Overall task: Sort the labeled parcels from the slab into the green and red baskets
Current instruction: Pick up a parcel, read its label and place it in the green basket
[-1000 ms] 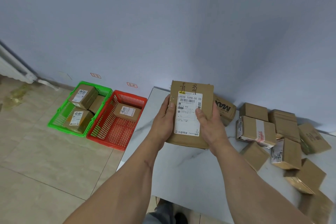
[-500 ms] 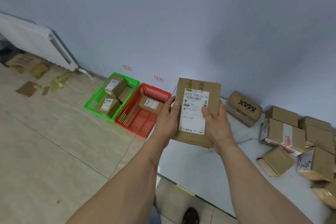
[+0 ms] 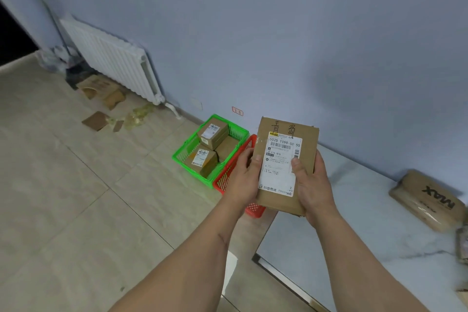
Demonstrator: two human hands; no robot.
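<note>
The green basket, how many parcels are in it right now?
3 show in the green basket: a labeled parcel at the far end, another labeled one at the near end, and a plain box against the right wall. More could lie hidden underneath.

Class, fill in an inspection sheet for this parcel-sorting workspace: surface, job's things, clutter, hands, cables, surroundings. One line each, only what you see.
Surface: white marbled slab at right, over a tiled floor.
Job's things: labelled parcel held up in both hands; green basket holds about three parcels; red basket beside it, mostly hidden.
Clutter: MAX-printed parcel on the slab; cardboard scraps on the floor.
Hands: left hand and right hand each keep a grip on a parcel side.
Cables: nothing seen.
Surroundings: blue wall, white radiator.
</note>
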